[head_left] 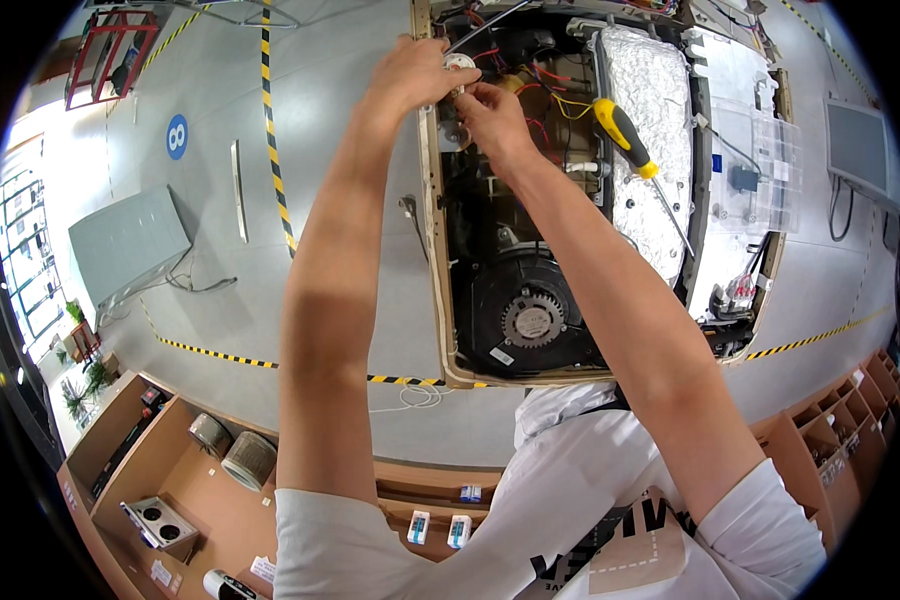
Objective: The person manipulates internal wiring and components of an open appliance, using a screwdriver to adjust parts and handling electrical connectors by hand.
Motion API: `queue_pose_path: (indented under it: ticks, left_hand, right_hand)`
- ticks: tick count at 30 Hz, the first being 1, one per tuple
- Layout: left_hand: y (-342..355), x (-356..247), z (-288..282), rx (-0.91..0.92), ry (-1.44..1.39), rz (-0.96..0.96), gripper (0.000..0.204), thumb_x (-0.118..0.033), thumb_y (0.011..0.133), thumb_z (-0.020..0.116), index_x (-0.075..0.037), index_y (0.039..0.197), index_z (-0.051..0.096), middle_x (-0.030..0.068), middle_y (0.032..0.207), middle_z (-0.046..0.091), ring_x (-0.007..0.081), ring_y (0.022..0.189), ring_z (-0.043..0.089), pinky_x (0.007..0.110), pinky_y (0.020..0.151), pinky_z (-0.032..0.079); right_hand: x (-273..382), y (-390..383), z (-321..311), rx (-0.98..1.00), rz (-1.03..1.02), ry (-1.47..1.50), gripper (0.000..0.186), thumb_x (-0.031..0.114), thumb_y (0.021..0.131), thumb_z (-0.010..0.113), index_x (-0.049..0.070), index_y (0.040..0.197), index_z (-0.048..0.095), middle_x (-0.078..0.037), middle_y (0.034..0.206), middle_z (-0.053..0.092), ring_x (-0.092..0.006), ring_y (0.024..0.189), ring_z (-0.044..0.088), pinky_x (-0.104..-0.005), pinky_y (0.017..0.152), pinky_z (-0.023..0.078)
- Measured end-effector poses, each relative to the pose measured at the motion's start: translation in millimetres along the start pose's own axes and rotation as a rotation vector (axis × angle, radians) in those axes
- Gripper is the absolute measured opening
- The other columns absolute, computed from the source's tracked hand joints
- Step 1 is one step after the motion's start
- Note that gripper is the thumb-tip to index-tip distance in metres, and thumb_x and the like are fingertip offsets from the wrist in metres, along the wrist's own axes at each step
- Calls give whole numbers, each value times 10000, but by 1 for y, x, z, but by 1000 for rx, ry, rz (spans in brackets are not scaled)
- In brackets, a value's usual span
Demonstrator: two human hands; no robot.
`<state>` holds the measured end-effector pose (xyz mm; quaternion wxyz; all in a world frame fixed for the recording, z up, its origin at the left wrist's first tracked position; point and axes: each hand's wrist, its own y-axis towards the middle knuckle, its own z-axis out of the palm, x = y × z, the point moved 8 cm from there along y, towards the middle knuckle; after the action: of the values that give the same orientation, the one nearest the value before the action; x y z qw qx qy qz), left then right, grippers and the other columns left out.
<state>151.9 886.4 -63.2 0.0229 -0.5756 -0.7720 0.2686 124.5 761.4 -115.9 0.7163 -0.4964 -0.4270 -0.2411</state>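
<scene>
1. The left hand (410,75) and the right hand (490,115) are meeting at the far left corner of the opened beige-framed appliance casing (436,260). Both are pinching closed around a small round white plastic fitting (460,62) beside a bundle of red and yellow wires (545,95).
2. The small fitting could be slipping from the fingertips and dropping among the parts below, near the round black fan (530,320), since only the fingertips are gripping it.
3. The wires are lying close to the fingers, so a tug could be snagging or loosening one.
4. The yellow-and-black-handled screwdriver (630,145) is resting loose on the crinkled silver foil panel (650,140) and could be rolling off if the casing gets jolted.
5. The fitting's long axis cannot be told; its round face seems to be pointing towards the camera.
</scene>
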Motion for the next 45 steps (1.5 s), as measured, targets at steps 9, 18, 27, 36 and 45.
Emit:
queue_pose_path:
  ticks: [9, 18, 27, 36, 45]
  left_hand:
    - [5, 4, 4, -26, -15, 15, 741, -575, 746, 694, -54, 1267, 610, 206, 1140, 644, 306, 1178, 546, 403, 944, 474]
    - [5, 8, 4, -21, -10, -52, 732, -558, 745, 707, -49, 1264, 612, 209, 1128, 649, 310, 1175, 548, 407, 952, 471]
    - [6, 8, 7, -6, 5, -53, 725, -565, 751, 706, -80, 1280, 607, 227, 1209, 586, 315, 1156, 568, 406, 968, 466]
    - [6, 8, 5, -20, 25, -25, 723, -575, 763, 694, -73, 1276, 605, 215, 1189, 611, 331, 1145, 570, 412, 965, 471]
    - [7, 8, 5, -117, -24, 45, 564, -567, 774, 681, -84, 1066, 691, 208, 1045, 675, 386, 1087, 567, 451, 917, 468]
  right_hand:
    - [-5, 5, -2, -13, 2, 7, 160, 158, 845, 646, -1, 858, 645, -20, 723, 606, -96, 616, 532, -284, 553, 444]
    - [-2, 0, 0, -23, 54, 53, 170, 168, 853, 650, 0, 873, 661, -31, 736, 624, -101, 624, 567, -291, 537, 472]
    - [-1, 2, -3, -25, 10, -115, 252, 200, 857, 644, -32, 954, 656, -62, 778, 652, -140, 676, 601, -331, 624, 506]
    - [39, -76, -27, -3, -364, -461, 282, 206, 881, 652, -12, 1059, 630, -138, 882, 612, -251, 761, 608, -338, 708, 487]
    - [67, -197, -82, 114, -323, -595, 138, 99, 890, 625, 8, 990, 650, -116, 840, 573, -235, 695, 577, -331, 653, 470]
